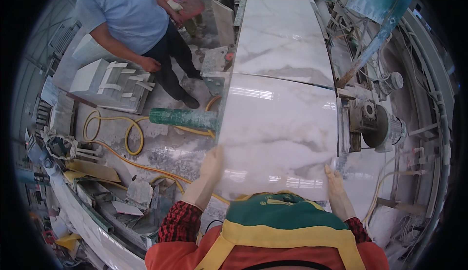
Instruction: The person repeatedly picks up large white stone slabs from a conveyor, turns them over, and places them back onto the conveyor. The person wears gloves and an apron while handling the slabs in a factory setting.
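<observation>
A polished white marble slab point(278, 128) with faint grey veins lies flat right in front of me, its near edge close to my apron point(287, 214). My left hand point(210, 166), in a pale glove, is closed on the slab's left edge; some of its fingers are hidden. At the opposite edge, my right hand point(336, 184), gloved the same way, grips near the near right corner with its fingertips on the rim. Beyond a narrow dark seam, a second marble slab point(282, 31) with stronger grey veining continues the row away from me.
An electric motor point(385, 128) and machine frame stand along the right. A green roller point(180, 117) juts out at left above a yellow hose point(134, 141) on the floor. A person in a blue shirt point(129, 14) stands at far left by stacked blocks point(117, 85). Scrap pieces point(139, 194) fill a bin at lower left.
</observation>
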The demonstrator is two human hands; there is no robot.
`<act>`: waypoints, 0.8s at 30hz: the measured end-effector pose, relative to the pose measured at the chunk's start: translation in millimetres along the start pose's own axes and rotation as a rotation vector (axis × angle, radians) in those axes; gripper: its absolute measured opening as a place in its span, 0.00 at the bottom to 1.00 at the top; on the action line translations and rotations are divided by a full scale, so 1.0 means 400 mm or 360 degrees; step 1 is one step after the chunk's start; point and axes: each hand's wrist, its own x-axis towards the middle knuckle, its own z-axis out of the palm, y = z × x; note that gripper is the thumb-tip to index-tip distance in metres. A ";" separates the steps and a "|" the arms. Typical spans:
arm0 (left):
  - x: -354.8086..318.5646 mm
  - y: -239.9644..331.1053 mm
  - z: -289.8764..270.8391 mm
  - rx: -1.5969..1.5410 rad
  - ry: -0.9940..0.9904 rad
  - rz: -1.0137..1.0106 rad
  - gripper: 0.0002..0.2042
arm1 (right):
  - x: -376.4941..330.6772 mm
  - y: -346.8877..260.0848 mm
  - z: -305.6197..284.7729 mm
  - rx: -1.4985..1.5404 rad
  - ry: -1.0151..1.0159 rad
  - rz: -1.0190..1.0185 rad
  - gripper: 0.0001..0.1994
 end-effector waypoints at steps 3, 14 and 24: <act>0.008 0.015 0.004 0.0045 0.0013 -0.0076 0.31 | -0.004 -0.015 0.005 -0.0032 -0.0022 -0.0041 0.32; 0.058 -0.011 0.071 -0.0118 -0.0007 -0.0101 0.27 | 0.009 -0.101 -0.016 -0.1571 -0.0335 -0.0817 0.31; 0.091 0.069 0.008 -0.0001 0.0462 0.1065 0.26 | 0.132 -0.166 0.036 -0.1848 0.0449 -0.1482 0.31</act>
